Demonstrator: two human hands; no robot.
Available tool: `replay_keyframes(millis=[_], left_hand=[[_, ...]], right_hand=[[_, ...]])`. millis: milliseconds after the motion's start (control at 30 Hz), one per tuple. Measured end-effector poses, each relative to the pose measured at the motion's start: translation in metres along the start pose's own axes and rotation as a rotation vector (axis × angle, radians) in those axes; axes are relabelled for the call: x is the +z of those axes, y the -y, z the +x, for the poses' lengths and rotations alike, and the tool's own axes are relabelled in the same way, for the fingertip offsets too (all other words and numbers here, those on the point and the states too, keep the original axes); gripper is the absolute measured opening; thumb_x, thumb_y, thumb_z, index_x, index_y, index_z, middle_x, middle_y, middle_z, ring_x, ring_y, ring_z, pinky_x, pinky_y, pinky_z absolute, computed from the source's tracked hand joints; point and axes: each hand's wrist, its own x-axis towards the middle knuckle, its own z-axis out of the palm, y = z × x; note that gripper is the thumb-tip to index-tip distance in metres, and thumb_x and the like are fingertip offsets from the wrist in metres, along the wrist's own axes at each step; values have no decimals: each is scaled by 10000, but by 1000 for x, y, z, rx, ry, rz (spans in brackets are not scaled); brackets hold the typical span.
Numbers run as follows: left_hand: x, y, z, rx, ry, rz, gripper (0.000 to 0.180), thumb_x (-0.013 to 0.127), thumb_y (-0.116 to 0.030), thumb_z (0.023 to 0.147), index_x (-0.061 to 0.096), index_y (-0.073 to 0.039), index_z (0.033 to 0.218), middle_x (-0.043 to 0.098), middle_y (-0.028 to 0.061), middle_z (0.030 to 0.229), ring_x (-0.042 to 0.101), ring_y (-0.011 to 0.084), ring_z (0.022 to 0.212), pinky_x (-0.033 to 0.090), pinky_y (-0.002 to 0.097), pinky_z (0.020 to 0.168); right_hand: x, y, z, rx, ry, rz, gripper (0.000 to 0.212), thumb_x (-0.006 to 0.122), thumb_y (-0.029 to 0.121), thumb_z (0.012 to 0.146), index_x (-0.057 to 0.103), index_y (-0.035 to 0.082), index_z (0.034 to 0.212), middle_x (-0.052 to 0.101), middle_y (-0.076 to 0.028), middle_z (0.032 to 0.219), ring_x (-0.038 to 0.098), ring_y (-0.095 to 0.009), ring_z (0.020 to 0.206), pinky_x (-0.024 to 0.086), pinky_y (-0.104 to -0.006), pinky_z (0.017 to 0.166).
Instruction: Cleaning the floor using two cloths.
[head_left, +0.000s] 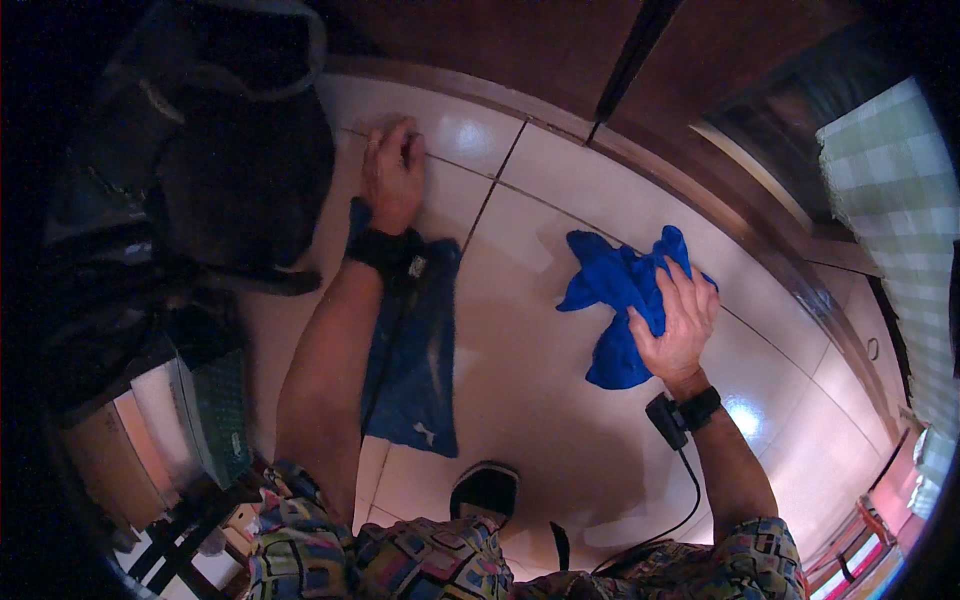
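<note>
Right hand [680,325]: fingers spread over the rag [615,285], not clamped; probably pressing it to the floor [515,340]. Left hand [392,178]: left of rag, fingers curled, grip can't be told; perhaps a prop. Dark cloth [422,345] left of rag, partly behind left forearm [325,375]. Bag [235,175] farther left of rag.

No legible text, no readable labels

Cloth [625,285] right of centre vivid blue, flat piece [415,360] left of centre darker teal-blue, floor [525,340] pale with dark tile lines, cabinet [500,40] along top reddish-brown, hanging fabric [890,160] upper right green-and-white check, garment [430,560] at lower edge multicoloured geometric print.
</note>
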Motion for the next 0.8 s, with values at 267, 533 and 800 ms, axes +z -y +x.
replay_keyframes(millis=[267,533,800], left_hand=[[-46,-27,-28,-105,54,-210,209,604,-153,872,611,-39,1047,611,161,1035,591,306,893,469,392,807],[-80,-63,-128,61,216,320,530,617,-355,880,497,-44,1292,483,209,1329,397,389,1271,308,503,1031],[18,36,40,-27,-74,513,570,527,-412,909,450,-42,1336,476,234,1336,422,405,1255,355,569,987]], right_hand=[[3,1,-3,0,1,-11,504,696,295,699,618,27,1118,557,-108,1265,460,-344,1166,295,-482,1009],[5,-1,-3,25,6,26,508,702,292,705,609,32,1132,543,-106,1286,449,-343,1181,290,-496,1013],[2,-1,-4,29,17,5,518,699,293,699,609,31,1137,548,-109,1280,454,-344,1176,298,-512,999]])
